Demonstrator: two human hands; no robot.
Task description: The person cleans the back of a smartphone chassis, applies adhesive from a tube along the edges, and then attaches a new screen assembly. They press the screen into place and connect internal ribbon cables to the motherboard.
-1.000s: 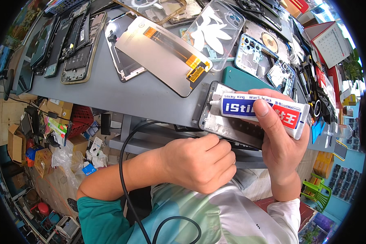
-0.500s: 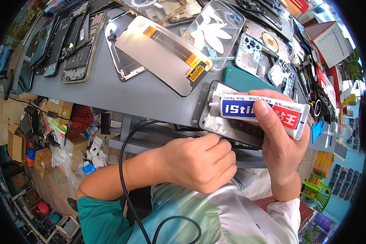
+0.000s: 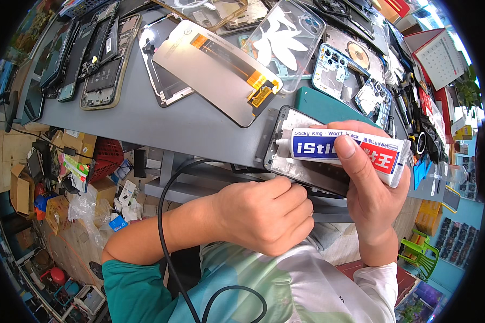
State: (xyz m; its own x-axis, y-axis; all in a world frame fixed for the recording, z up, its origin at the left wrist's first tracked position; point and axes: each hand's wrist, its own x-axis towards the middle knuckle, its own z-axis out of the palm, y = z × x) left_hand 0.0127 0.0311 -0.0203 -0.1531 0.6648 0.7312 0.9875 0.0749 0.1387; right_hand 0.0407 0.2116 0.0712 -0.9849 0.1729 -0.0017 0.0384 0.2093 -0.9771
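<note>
Tube [image 3: 320, 145] hung over phone frame [image 3: 304, 168] | right hand [image 3: 374, 188] gripped tube | left hand [image 3: 267, 215] curled beside phone frame's near edge, grip's contents couldn't be told

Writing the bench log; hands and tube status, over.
Right hand gripping white tube over phone frame. Left hand curled by frame's near edge, grip hidden. Tube partly hides frame.

A: Free lane on the left?
B: Yes, bare strip of table [image 3: 129, 125] along the front edge, below the display panel [image 3: 210, 75]. Gap also between opened phone [image 3: 105, 81] and screen frame [image 3: 170, 86].
A: Access to phone frame [image 3: 283, 161]?
B: Tight. Tube [image 3: 313, 145] and right grip [image 3: 377, 185] block it from above on the right, left grip [image 3: 272, 215] sits at its near edge, teal block [image 3: 328, 105] just behind. Cable [image 3: 160, 220] crosses left forearm [image 3: 194, 223].
</note>
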